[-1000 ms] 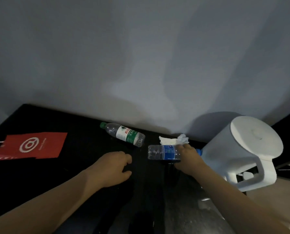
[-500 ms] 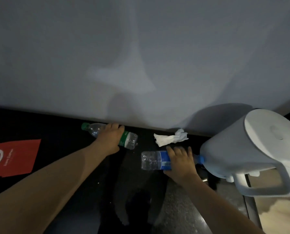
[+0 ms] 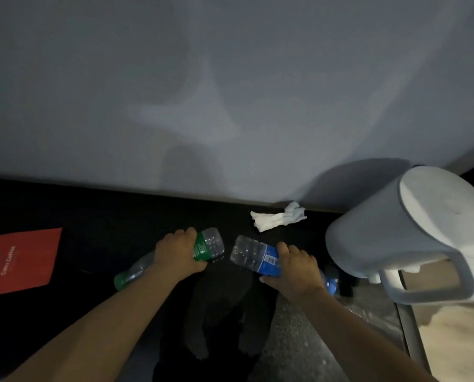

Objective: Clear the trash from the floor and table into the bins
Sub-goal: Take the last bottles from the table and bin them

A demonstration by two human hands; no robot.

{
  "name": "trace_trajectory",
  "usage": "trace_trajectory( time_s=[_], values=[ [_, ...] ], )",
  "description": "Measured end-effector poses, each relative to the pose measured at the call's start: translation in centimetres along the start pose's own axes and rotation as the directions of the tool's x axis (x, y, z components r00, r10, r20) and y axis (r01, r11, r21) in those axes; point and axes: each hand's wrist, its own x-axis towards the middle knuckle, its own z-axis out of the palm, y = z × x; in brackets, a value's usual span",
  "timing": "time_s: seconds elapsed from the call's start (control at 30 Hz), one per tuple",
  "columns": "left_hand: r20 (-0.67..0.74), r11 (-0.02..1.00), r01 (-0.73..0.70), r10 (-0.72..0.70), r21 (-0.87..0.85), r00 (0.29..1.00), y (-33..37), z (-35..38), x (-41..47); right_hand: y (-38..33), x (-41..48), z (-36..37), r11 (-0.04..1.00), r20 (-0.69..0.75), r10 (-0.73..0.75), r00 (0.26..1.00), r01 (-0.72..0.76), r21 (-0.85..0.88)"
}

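My left hand [image 3: 178, 252] grips a clear plastic bottle with a green label and green cap [image 3: 209, 244] around its middle, the cap end pointing down left. My right hand [image 3: 292, 267] grips a second clear bottle with a blue label [image 3: 248, 253], its blue cap showing behind my wrist. Both bottles are just above the dark floor, their bases facing each other. A crumpled white tissue [image 3: 278, 219] lies on the floor by the wall, beyond the right hand.
A white lidded bin [image 3: 390, 232] with a handle stands at the right, close to my right hand. A flat red paper bag [image 3: 23, 260] lies on the dark floor at the left. A grey wall runs straight ahead. Lighter floor shows at the lower right.
My left hand reached to the green-label bottle by the wall, took hold of it and pulled it nearer, turning it. My right hand kept the blue-label bottle and tilted it.
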Motion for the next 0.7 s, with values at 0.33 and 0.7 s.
trace_trajectory(
  time_s=[0.33,0.7],
  values=[
    [0.266,0.788,0.231,-0.088,-0.571,0.960,0.4,1.8,-11.3,-3.6,-14.0,3.1,0.584,0.262,0.388,0.884,-0.455,0.672],
    [0.167,0.571,0.029,0.191,-0.820,0.967,8.7,-4.2,-21.5,-2.9,-29.5,0.4,0.192,0.079,0.640,0.764,-0.259,0.947]
  ],
)
